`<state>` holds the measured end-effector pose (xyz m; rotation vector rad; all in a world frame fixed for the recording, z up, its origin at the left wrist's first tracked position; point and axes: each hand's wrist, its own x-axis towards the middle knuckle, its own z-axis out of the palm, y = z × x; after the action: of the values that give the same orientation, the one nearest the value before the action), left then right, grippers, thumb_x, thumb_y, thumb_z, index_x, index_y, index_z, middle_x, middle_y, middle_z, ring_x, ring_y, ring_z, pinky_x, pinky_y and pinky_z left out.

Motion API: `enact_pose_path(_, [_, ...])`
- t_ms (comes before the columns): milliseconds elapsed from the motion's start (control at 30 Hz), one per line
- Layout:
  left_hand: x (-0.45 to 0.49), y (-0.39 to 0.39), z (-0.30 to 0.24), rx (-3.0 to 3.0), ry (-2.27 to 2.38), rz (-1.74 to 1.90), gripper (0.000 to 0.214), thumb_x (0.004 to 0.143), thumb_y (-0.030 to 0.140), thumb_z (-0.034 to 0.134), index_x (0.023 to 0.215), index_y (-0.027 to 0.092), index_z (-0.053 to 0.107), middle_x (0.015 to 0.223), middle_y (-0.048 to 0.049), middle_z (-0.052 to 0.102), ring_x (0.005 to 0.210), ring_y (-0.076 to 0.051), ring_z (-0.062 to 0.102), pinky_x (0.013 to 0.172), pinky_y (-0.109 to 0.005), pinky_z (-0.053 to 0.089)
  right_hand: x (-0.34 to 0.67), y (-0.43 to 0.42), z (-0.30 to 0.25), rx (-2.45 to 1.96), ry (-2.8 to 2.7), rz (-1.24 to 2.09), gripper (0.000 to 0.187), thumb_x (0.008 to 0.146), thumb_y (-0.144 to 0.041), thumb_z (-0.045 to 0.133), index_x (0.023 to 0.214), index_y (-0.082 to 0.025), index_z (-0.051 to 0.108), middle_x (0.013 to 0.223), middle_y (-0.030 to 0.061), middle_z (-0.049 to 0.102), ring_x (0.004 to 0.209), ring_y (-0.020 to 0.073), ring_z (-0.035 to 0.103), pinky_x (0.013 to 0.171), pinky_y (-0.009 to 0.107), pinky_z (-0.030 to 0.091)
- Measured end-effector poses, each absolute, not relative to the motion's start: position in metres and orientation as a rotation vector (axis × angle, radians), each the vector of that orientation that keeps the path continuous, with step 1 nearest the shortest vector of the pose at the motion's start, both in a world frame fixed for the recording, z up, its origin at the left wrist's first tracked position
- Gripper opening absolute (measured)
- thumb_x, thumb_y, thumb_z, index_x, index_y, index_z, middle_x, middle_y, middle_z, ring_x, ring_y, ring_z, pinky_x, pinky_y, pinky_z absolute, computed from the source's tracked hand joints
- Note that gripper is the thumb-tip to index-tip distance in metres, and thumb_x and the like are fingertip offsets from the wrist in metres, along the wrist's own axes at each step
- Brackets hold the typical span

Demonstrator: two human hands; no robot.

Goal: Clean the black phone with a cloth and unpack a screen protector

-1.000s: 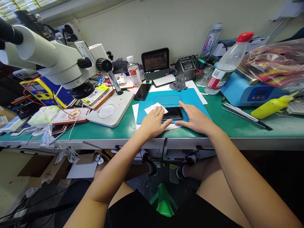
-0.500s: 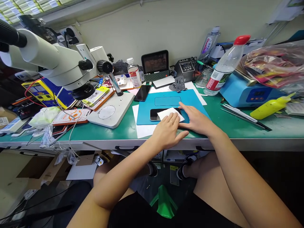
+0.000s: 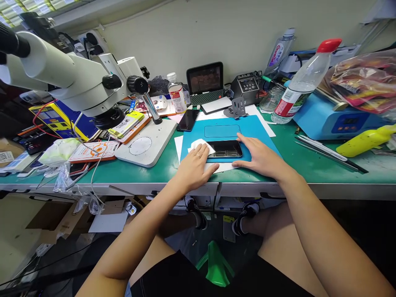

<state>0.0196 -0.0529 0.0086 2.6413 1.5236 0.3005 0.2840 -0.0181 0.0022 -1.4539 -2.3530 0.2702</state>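
Note:
A black phone [image 3: 225,149] lies screen up on a blue work mat [image 3: 229,132] on the green bench. My left hand [image 3: 194,168] presses a white wipe [image 3: 199,145] flat against the phone's left end, fingers together over the cloth. My right hand [image 3: 259,157] rests at the phone's right end, fingers stretched out flat, steadying it. White paper sheets [image 3: 178,144] stick out from under the mat.
A white microscope [image 3: 66,78] on its base [image 3: 145,144] stands to the left. A second dark phone [image 3: 187,120] lies behind the mat. A small screen [image 3: 205,78], a soldering station [image 3: 246,87], bottles [image 3: 301,82], a blue machine [image 3: 337,119] and a yellow squeeze bottle [image 3: 365,141] crowd the back and right.
My left hand slid the wipe from the phone's left end to its right half and back to the left end. My right hand stayed at the right end.

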Motion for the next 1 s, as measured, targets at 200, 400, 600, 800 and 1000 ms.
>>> enact_pose_path(200, [0.086, -0.024, 0.014, 2.670, 1.503, 0.360, 0.080, 0.099, 0.064, 0.027, 0.144, -0.001, 0.041, 0.153, -0.0220, 0.041, 0.145, -0.032, 0.034, 0.120, -0.040, 0.027, 0.286, -0.014, -0.001, -1.388, -2.368, 0.251, 0.097, 0.081, -0.065, 0.058, 0.158, -0.022, 0.018, 0.143, 0.0149, 0.055, 0.132, 0.0383, 0.050, 0.105, 0.055, 0.046])
enact_pose_path(400, [0.117, -0.035, 0.012, 2.719, 1.422, 0.406, 0.081, 0.100, 0.063, 0.021, 0.147, -0.001, 0.037, 0.156, -0.0194, 0.038, 0.147, -0.030, 0.031, 0.120, -0.039, 0.025, 0.290, -0.011, -0.006, -1.372, -2.373, 0.239, 0.088, 0.086, -0.054, 0.057, 0.159, -0.023, 0.016, 0.152, 0.0154, 0.046, 0.133, 0.0373, 0.049, 0.106, 0.056, 0.045])
enact_pose_path(600, [0.091, -0.061, 0.011, 2.773, 1.261, 0.393, 0.077, 0.100, 0.063, 0.025, 0.146, 0.003, 0.039, 0.158, -0.0166, 0.035, 0.149, -0.028, 0.028, 0.122, -0.037, 0.022, 0.286, -0.015, 0.000, -1.377, -2.366, 0.255, 0.097, 0.082, -0.067, 0.057, 0.159, -0.024, 0.017, 0.141, 0.0146, 0.057, 0.129, 0.0379, 0.051, 0.104, 0.056, 0.047])
enact_pose_path(800, [0.038, -0.071, 0.008, 2.698, 1.337, 0.315, 0.069, 0.103, 0.057, 0.021, 0.152, 0.010, 0.033, 0.161, -0.0109, 0.028, 0.151, -0.024, 0.021, 0.124, -0.039, 0.020, 0.285, -0.017, 0.002, -1.413, -2.354, 0.257, 0.103, 0.078, -0.075, 0.057, 0.159, -0.026, 0.017, 0.143, 0.0140, 0.056, 0.132, 0.0388, 0.050, 0.105, 0.056, 0.046])
enact_pose_path(1000, [0.005, -0.063, 0.013, 2.638, 1.523, 0.199, 0.066, 0.104, 0.053, 0.017, 0.152, 0.010, 0.033, 0.161, -0.0128, 0.029, 0.151, -0.024, 0.023, 0.124, -0.042, 0.020, 0.286, -0.017, 0.002, -1.445, -2.345, 0.288, 0.103, 0.078, -0.075, 0.057, 0.159, -0.027, 0.018, 0.145, 0.0130, 0.054, 0.134, 0.0392, 0.048, 0.104, 0.057, 0.047])
